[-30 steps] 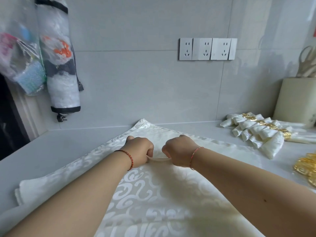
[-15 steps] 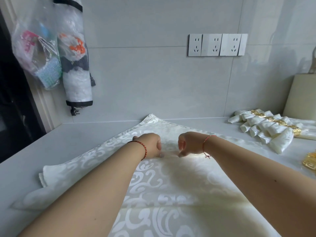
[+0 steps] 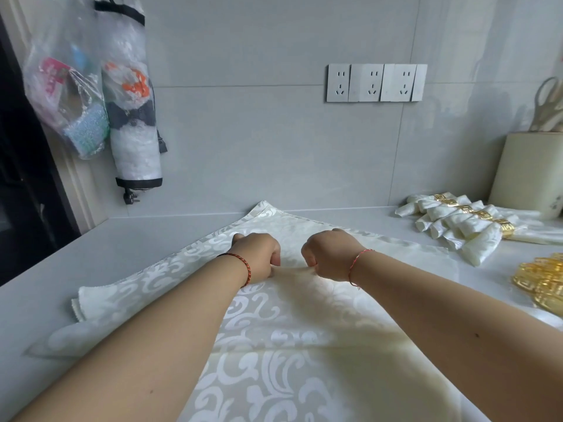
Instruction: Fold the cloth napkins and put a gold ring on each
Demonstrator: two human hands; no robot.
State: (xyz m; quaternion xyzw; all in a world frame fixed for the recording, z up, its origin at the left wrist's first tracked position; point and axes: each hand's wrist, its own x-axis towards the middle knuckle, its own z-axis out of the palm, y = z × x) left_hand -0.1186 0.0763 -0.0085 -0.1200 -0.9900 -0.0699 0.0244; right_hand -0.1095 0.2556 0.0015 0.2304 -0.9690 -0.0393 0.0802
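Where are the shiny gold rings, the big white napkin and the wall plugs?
loose gold rings [image 3: 545, 283], head view, middle of pile.
spread napkin [image 3: 274, 339], head view, patterned centre.
wall sockets [image 3: 373, 83], head view, middle socket.

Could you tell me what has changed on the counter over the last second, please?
Little: the left hand and right hand still pinch a ridge of the spread napkin, now slightly further apart, stretching the pleat between them. The ringed napkins and loose gold rings stayed put.

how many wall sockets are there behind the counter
3, side by side in one row on the grey wall above the napkin: the left socket, the middle socket and the right socket. None looks hidden, and nothing is plugged in.
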